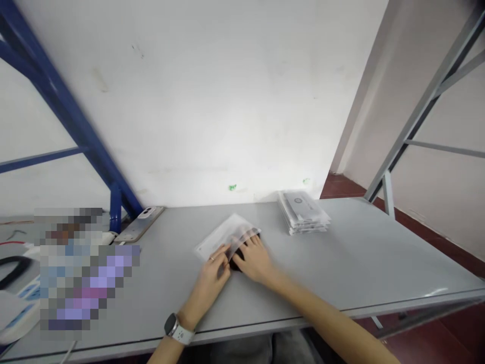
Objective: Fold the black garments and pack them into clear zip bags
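Wristwatch (171, 324) is sitting on the person's left wrist, and a ring (211, 259) is showing on a finger of the left hand (212, 273). That hand is pinching the near edge of a clear plastic bag (222, 237) between thumb and fingers. The right hand (253, 259) is lying spread at the bag's right end, its fingers pressing over a dark item (237, 263) that is partly covered by the bag. The bag is resting on the tabletop (352, 253). Beyond and right of the bag, a stack of packets (303, 213) is lying flat. Left of the bag, a phone (138, 225) is lying back up, and a blue steel frame (64, 101) is rising. A pixelated patch is hiding items further left.
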Demonstrator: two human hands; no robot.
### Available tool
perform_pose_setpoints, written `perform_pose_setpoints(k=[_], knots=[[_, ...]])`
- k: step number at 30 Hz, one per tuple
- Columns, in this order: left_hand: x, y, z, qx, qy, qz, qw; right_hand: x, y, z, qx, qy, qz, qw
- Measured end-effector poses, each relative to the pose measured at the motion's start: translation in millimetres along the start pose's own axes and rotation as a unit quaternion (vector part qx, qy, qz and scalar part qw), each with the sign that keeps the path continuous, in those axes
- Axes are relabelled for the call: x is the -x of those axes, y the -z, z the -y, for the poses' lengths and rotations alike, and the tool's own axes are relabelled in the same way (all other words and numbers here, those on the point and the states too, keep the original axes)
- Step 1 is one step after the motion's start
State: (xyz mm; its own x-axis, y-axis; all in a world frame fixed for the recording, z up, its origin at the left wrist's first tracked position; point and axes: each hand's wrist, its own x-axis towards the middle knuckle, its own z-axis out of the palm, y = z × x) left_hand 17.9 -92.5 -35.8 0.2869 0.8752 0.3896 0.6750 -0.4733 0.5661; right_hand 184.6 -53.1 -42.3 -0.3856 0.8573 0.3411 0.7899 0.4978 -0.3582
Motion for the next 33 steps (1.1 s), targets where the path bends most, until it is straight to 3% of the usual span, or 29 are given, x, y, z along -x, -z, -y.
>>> perform_pose_setpoints(k=[3,8,11,18,24,27,33], knots=[[1.1,-6.7,0.4,-0.014,0.021,0.002,1.000,9.0,3.7,-5.1,-0.010,-0.034,-0.023,0.999],[-0.8,-10.3,5.0,-0.040,0.043,-0.020,0.998,17.6,26.0,-15.9,-0.036,0.093,0.078,0.992],[-1.2,-12.4,9.3,-0.049,0.020,-0.012,0.999,17.3,31.5,-15.8,-0.014,0.134,0.079,0.988],[-1.8,-21.6,17.7,-0.112,0.008,-0.002,0.994,-17.3,-1.6,-4.3,0.023,0.084,0.032,0.996],[-4.9,-20.7,28.8,-0.103,-0.031,-0.052,0.993,-48.2,-15.2,0.6,0.007,0.106,0.041,0.993],[-4.4,-14.0,20.1,-0.075,-0.042,-0.029,0.996,-35.6,-3.4,-10.7,0.004,0.120,0.046,0.992],[-0.5,-3.7,-5.5,-0.015,-0.082,0.089,0.993,21.5,36.4,-43.5,0.005,0.125,0.094,0.988]])
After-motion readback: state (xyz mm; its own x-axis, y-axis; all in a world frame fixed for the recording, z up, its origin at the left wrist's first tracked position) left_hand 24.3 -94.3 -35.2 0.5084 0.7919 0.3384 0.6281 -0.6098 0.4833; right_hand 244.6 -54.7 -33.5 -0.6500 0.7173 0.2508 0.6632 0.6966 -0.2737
